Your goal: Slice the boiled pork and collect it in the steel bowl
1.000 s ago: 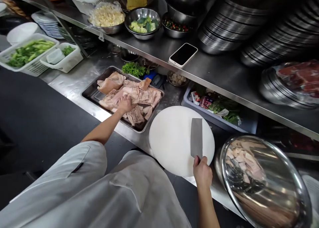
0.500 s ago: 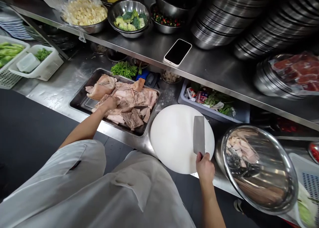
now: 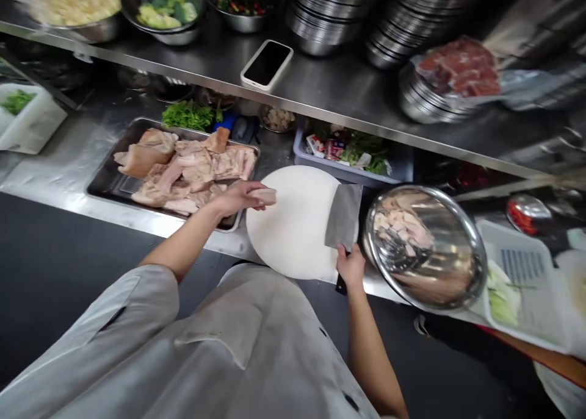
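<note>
- The pale meat piece (image 3: 264, 196) is over the round white board (image 3: 293, 242), toward its ten o'clock edge; whether it touches the board, I cannot tell.
- It looks light, soft and a little slippery, likely firm enough to keep its shape; the thick sides seem the best hold.
- Its long axis runs roughly from nine to three o'clock, the free end pointing to three.
- The left hand (image 3: 238, 198) has thumb and fingers pinched on its nine o'clock end.
- The right hand (image 3: 351, 266) is closed around the handle of the cleaver (image 3: 344, 216), at the board's three o'clock side, blade toward twelve to one.
- The metal tray (image 3: 101, 178) of larger meat pieces (image 3: 190, 169) is at nine to ten o'clock, the steel bowl (image 3: 451, 269) at three.
</note>
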The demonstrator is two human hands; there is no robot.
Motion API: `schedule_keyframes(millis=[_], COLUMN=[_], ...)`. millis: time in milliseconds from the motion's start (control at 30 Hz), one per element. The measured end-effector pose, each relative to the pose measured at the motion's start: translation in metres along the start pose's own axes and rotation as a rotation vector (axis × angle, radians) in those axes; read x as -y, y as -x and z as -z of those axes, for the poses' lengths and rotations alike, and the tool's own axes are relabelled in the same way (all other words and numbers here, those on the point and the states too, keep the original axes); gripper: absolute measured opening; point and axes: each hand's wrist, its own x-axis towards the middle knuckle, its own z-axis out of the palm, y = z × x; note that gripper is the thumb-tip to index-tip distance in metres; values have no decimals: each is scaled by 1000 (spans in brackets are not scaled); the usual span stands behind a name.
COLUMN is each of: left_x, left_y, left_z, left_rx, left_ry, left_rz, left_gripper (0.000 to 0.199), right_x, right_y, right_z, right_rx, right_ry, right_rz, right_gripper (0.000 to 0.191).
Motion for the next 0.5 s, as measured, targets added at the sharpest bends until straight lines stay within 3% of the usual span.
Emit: schedule_keyframes(millis=[100, 167, 200, 267, 367, 433, 500], left_x=[22, 39, 47, 60, 73, 79, 85], left_y=[-40, -59, -64, -68, -57, -46, -38], left_z=[-95, -137, -149, -154, -127, -105, -93], left_rx=[157, 159, 136, 69, -86, -185, -205], left_ry=[196, 162, 83, -194, -687, -880, -928], left_rz=[78, 170, 205, 235, 159, 11, -201], left_gripper=[49, 43, 41, 37, 29, 27, 27], right_x=[-26, -42, -49, -59, -61, -53, -41], right_y=[22, 41, 50, 64, 72, 69, 63], right_z=[4, 7, 9, 11, 6, -5, -18], right_rx=[14, 4, 10, 78, 288, 421, 499], right_ry=[-359, -504, -559, -665, -793, -831, -830], right_rz=[-77, -105, -112, -113, -91, -64, -19], right_gripper=[44, 45, 44, 43, 44, 43, 39])
